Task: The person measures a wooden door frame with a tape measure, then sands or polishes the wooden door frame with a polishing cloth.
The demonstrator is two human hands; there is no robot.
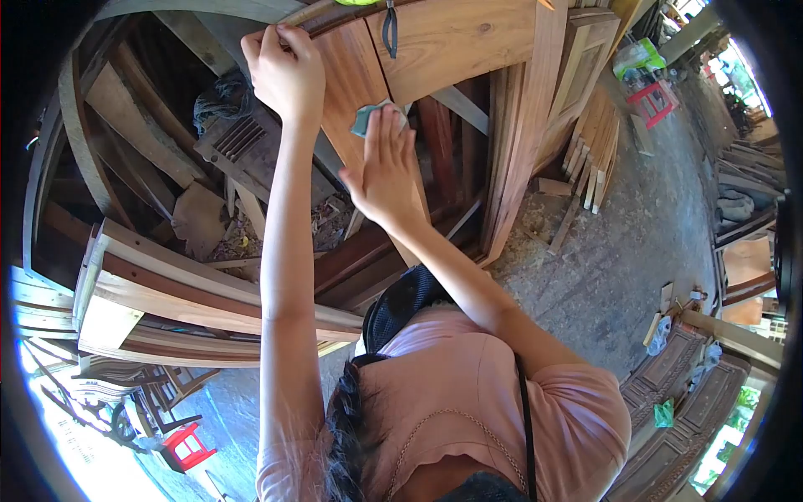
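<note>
R hand [386,171] flat, fingers extended, pressing sandpaper [365,118] on wooden door panel [351,79]; L hand [286,71] fingers curled gripping panel's top edge

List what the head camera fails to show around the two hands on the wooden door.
- Sanding pad, head view: mostly covered by the right hand; only a teal corner shows.
- Left hand fingertips: curled over the door panel edge, so the grip is hidden.
- Door top: cut off by the frame's upper edge.
- Dark tool hanging on the door: too small to identify.

left hand [284,71] grips door panel [355,79] edge | right hand [385,167] presses sandpaper [365,117] on it
</note>
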